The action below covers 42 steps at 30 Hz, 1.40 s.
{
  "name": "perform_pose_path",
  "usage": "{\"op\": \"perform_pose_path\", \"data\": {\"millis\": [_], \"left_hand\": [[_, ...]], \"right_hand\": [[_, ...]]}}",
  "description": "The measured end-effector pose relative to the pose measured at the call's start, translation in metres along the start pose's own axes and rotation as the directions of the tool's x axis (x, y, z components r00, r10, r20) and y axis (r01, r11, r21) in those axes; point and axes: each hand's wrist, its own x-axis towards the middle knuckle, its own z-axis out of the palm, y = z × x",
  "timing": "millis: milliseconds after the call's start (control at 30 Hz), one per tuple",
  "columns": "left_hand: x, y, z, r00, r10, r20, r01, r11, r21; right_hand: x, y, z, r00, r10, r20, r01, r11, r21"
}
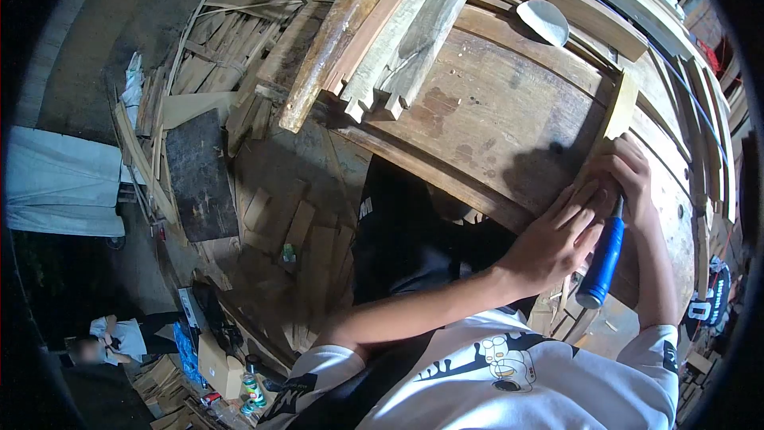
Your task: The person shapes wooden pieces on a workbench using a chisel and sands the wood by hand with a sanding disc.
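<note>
At the right side of the bench, my left hand (pixel 561 235) and my right hand (pixel 625 167) meet at the near end of a narrow wooden strip (pixel 619 107). My right fingers are curled near the dark shaft of a tool with a blue grip (pixel 602 263). That grip points down toward my body, and the tool's working end is hidden by my hands. The fingers of my left hand lie bent and close together against the strip's end; what they pinch is hidden.
The wooden workbench (pixel 509 119) carries notched timber pieces (pixel 426 32), a rough round-edged pole (pixel 342 40) and a pale oval piece (pixel 543 21). Long boards (pixel 573 4) line its far side. Scrap wood (pixel 298 231) litters the floor. Another person (pixel 119 338) is at the lower left.
</note>
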Motion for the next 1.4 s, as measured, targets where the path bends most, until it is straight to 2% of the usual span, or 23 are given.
{"op": "perform_pose_path", "data": {"millis": [67, 133, 267, 300, 400, 533, 633, 700, 800, 900, 1000, 1133, 1333, 1400], "left_hand": [[-0.002, -0.002, 0.004, 0.999, 0.009, -0.042, -0.009, 1.0, -0.014], [0.001, -0.001, -0.002, 0.993, 0.02, -0.118, -0.025, 0.999, -0.039], [-0.01, -0.003, 0.006, 0.997, -0.047, -0.053, 0.036, 0.979, -0.199], [-0.012, 0.0, 0.009, 0.997, -0.051, -0.064, 0.035, 0.972, -0.231], [-0.015, 0.0, 0.017, 0.992, -0.045, -0.12, 0.005, 0.95, -0.313], [-0.019, -0.005, 0.018, 0.977, 0.017, -0.212, -0.06, 0.979, -0.197], [-0.018, -0.005, 0.014, 0.98, -0.075, -0.187, 0.044, 0.986, -0.163], [-0.017, -0.004, 0.014, 0.978, -0.075, -0.197, 0.055, 0.993, -0.101], [-0.017, -0.004, 0.011, 0.988, -0.059, -0.144, 0.048, 0.996, -0.077], [-0.015, -0.002, 0.009, 0.987, -0.079, -0.139, 0.063, 0.991, -0.116], [-0.017, -0.003, 0.011, 0.988, -0.097, -0.121, 0.087, 0.993, -0.082], [-0.015, -0.003, 0.012, 0.979, -0.074, -0.19, 0.074, 0.997, -0.008], [-0.017, -0.004, 0.009, 0.98, -0.078, -0.182, 0.073, 0.997, -0.035], [-0.016, -0.005, 0.013, 0.978, -0.069, -0.197, 0.063, 0.997, -0.034]], "right_hand": [[-0.006, 0.0, 0.009, 0.994, 0.082, -0.075, -0.075, 0.992, 0.098], [-0.003, -0.003, 0.008, 0.996, 0.074, -0.039, -0.067, 0.986, 0.152], [0.0, -0.006, 0.0, 0.992, 0.03, 0.122, -0.055, 0.976, 0.21], [-0.002, -0.007, 0.01, 0.998, 0.038, 0.049, -0.049, 0.969, 0.243], [-0.002, -0.01, 0.011, 0.998, 0.042, 0.048, -0.054, 0.958, 0.281], [-0.005, -0.004, 0.009, 0.997, 0.078, 0.029, -0.083, 0.958, 0.275], [-0.003, 0.001, 0.006, 0.997, 0.043, 0.063, -0.056, 0.976, 0.212], [-0.002, 0.003, 0.005, 0.997, 0.009, 0.075, -0.022, 0.986, 0.168], [0.001, -0.003, 0.007, 0.999, -0.01, 0.052, -0.003, 0.972, 0.236], [0.002, 0.01, 0.006, 0.998, -0.013, 0.059, 0.003, 0.987, 0.163], [-0.001, 0.017, 0.003, 0.996, 0.084, -0.002, -0.083, 0.986, 0.146], [-0.003, 0.01, 0.004, 0.999, 0.042, 0.023, -0.045, 0.987, 0.155], [-0.005, 0.022, 0.003, 0.997, 0.069, -0.022, -0.065, 0.988, 0.143], [-0.004, 0.02, 0.006, 1.0, 0.002, 0.004, -0.003, 0.988, 0.157]]}}
